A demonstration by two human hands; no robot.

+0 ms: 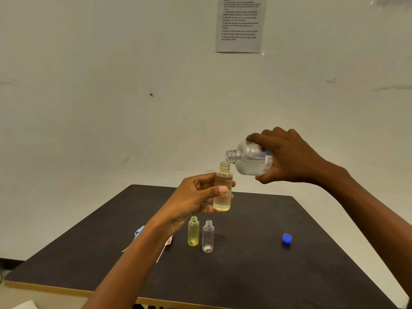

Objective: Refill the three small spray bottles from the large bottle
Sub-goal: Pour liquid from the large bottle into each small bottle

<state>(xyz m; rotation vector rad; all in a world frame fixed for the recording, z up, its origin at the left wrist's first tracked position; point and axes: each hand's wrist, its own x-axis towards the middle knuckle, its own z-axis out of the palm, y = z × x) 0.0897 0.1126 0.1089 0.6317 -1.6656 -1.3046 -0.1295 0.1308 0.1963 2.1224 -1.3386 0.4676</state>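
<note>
A dark table [245,275] with a pale front edge carries a yellow small bottle [193,231] and a clear small bottle [208,236], uncapped and standing side by side. A blue cap [287,238] lies well apart to their right. Above them the left hand [194,197] curls thumb and fingers round an amber small bottle [223,188], which is upright and mostly full. The right hand [289,157] grips the tipped large bottle [249,158], its mouth just over the amber neck. A printed sheet [240,23] hangs on the white wall.

Spray heads [139,231] part hidden; wall sheet [240,25] print unreadable.
</note>
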